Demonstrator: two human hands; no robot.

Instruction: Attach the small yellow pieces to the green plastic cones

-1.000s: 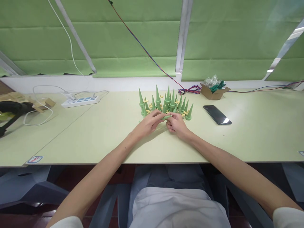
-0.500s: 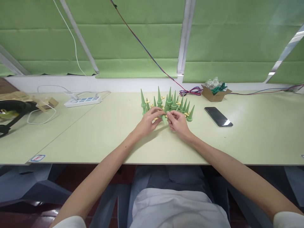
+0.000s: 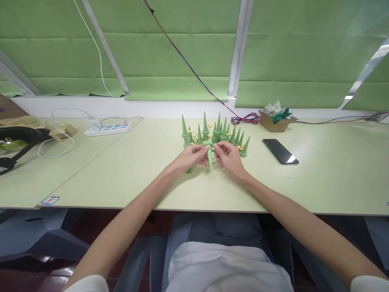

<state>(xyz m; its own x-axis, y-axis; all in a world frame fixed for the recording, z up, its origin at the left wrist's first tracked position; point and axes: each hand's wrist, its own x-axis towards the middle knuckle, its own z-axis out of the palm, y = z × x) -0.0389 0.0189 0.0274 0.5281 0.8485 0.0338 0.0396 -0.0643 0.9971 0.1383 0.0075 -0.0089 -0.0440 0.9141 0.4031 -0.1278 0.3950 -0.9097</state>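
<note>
Between my two hands a green watering spike point(image 3: 209, 159) points down toward me, its wide collar at the top. My left hand point(image 3: 194, 157) is closed on the spike from the left, thumb across its side. From the right, my right hand point(image 3: 229, 157) pinches at the collar, where a small yellow valve partly shows; the fingertips hide the rest. Just behind the hands stands a cluster of similar green spikes point(image 3: 218, 126) with yellow valves, mostly tips up. Another green piece point(image 3: 189, 170) lies on the table under my left hand, mostly covered.
A black phone point(image 3: 280, 151) lies to the right. Behind it are a small cardboard box point(image 3: 276, 124) with plastic bags and a coiled red-blue cable point(image 3: 247, 118). On the left sit a white power strip point(image 3: 107, 129), cardboard pieces and a black item point(image 3: 24, 140).
The held spike has come up and now shows its full length, tip toward me. My left hand has shifted lower around it, uncovering another green piece below. The view has shifted slightly.
</note>
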